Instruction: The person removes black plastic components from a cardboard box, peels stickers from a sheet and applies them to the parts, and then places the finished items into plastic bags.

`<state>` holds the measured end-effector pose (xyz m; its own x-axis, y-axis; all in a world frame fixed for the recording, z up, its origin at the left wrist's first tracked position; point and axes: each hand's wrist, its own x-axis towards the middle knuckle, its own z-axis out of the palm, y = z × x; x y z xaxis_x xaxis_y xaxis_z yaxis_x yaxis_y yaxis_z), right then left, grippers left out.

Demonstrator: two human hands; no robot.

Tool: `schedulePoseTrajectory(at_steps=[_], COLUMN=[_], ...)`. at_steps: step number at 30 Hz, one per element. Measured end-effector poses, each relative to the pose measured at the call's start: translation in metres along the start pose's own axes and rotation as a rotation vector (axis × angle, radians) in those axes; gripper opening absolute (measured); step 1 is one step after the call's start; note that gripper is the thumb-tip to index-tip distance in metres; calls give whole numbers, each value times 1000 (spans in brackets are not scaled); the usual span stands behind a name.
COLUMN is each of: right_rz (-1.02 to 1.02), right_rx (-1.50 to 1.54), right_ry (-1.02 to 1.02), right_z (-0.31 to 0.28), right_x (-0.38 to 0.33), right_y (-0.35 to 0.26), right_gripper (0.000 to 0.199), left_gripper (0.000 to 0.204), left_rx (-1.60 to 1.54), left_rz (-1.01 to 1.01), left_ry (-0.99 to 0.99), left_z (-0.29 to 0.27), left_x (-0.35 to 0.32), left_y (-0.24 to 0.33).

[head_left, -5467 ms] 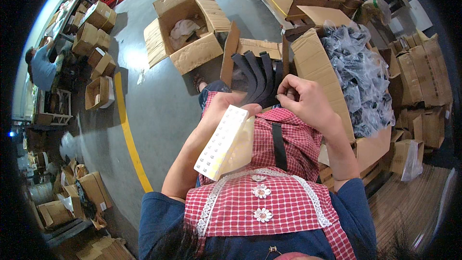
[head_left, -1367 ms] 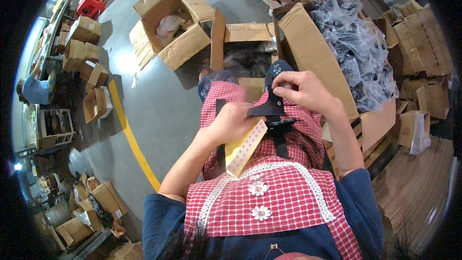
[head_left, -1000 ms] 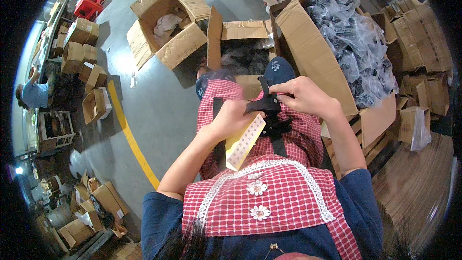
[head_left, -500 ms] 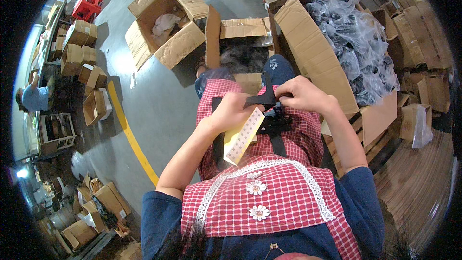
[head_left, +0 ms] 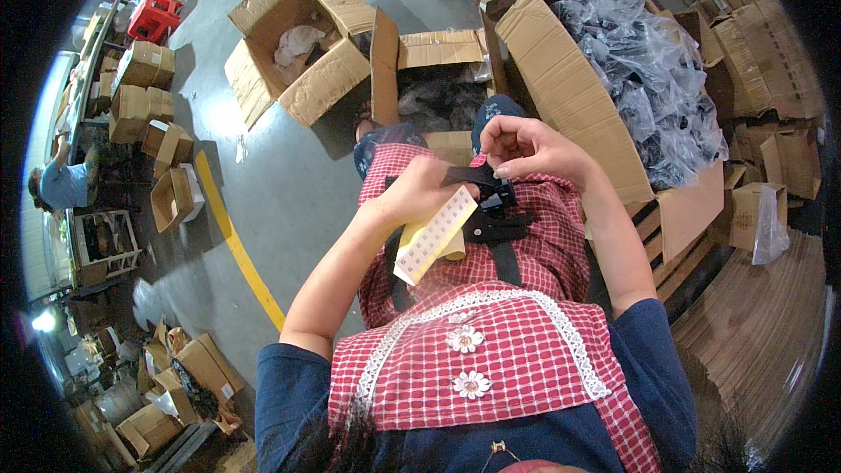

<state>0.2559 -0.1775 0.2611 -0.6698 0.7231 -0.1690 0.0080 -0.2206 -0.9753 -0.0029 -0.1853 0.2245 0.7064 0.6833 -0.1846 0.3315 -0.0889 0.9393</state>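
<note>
Across my lap lies a black strapped item (head_left: 499, 226) with a buckle-like plastic part and hanging black webbing. My left hand (head_left: 419, 190) is closed around its upper left part. A yellow-backed label sheet (head_left: 435, 236), printed with rows of small dark marks, sticks out below that same hand. My right hand (head_left: 530, 151) is just above the item's upper right end, fingers curled and thumb drawn in. Whatever its fingertips pinch, if anything, is too small to see. Beyond my knees, an open carton (head_left: 441, 51) contains dark things in clear plastic.
A large carton (head_left: 561, 79) at the right is heaped with clear-bagged black items (head_left: 648, 79). Another open carton (head_left: 326, 92) sits on the floor ahead. Stacked cardboard (head_left: 762, 324) stands at lower right. Far left, a person in blue (head_left: 66, 184) is beside shelving and boxes.
My right hand has lifted slightly and curled its fingers more. The upright black strap end no longer rises between my hands. The label sheet has shifted a little left and down.
</note>
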Motion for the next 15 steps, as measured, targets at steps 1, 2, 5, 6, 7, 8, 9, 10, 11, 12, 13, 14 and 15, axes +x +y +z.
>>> schedulePoseTrajectory(at_steps=[1, 2, 5, 6, 7, 8, 9, 10, 11, 12, 13, 14, 15], right_rz=[12, 25, 46, 50, 12, -26, -65, -103, -141, -178, -24, 131, 287], right_rx=[-24, -48, -181, -235, -351, -467, -583, -642, -700, -759, -796, -832, -864], right_ry=[-14, -28, -23, -13, 6, 26, 45, 58, 72, 87, 91, 98, 104], right_z=[0, -1, 1, 2, 3, 5, 6, 7, 6, 6, 7, 8, 9], right_x=[2, 4, 8, 10, 10, 11, 11, 12, 14, 14, 16, 16, 17], right_y=[-1, -3, -5, -5, -4, -4, -3, 0, 6, 9, 4, -10, -21], right_gripper=[31, 29, 25, 23, 23, 22, 21, 22, 23, 25, 27, 30, 33], left_gripper=[37, 37, 37, 38, 38, 39, 39, 39, 40, 40, 40, 41, 40], left_rx=[5, 10, 1, 2, 3, 4, 10, 16, 22, 33, 45, 57, 91], left_rz=[6, 12, 37, 8, -20, -48, -18, 13, 45, 50, 51, 55, 22], left_ry=[2, 3, 36, 32, 24, 17, 25, 31, 37, 36, 38, 39, 23], left_z=[0, 0, 2, 3, 3, 3, 3, 3, 3, 3, 2, 0, -2], left_x=[0, 1, 0, -1, -2, -2, -2, -1, -1, -1, -2, -3, -4], left_y=[0, -1, -9, -11, -10, -10, -10, -9, -8, -7, -7, -7, -4])
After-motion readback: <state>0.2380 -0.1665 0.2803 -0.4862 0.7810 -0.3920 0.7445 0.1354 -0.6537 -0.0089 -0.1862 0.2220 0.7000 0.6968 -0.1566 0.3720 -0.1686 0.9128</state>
